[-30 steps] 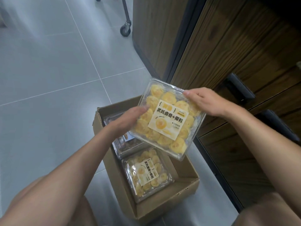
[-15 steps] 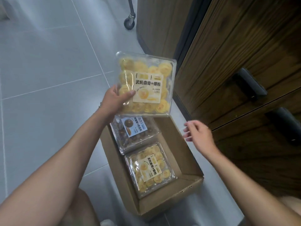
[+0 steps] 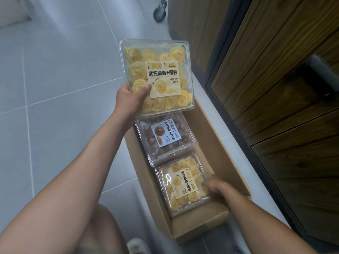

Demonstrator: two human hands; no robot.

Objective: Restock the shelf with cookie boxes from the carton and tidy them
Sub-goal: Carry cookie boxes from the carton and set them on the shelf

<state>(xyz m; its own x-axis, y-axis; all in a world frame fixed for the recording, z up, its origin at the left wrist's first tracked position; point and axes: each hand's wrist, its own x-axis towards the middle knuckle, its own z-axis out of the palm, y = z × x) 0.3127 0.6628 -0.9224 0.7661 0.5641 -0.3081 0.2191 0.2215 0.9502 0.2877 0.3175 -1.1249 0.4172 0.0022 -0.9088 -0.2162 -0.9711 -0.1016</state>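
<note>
Half a second back the right hand (image 3: 218, 187) was hovering open beside the carton (image 3: 211, 136). Now it is reaching down inside, its fingers curling over the right edge of the near cookie box (image 3: 181, 189); its thumb is hidden.

The left hand (image 3: 131, 99) is still holding the held cookie box (image 3: 156, 74) above the carton's far end, thumb pressing on the lid and fingers underneath. That box is nearly square, with no clear long axis; its label is facing the camera and reading upright.

The chocolate cookie box (image 3: 165, 138) is lying flat in the carton, label turned sideways, overlapping the near one. The carton is sitting on the floor (image 3: 64, 88), running lengthwise away from the person along the wooden cabinet (image 3: 275, 88).
</note>
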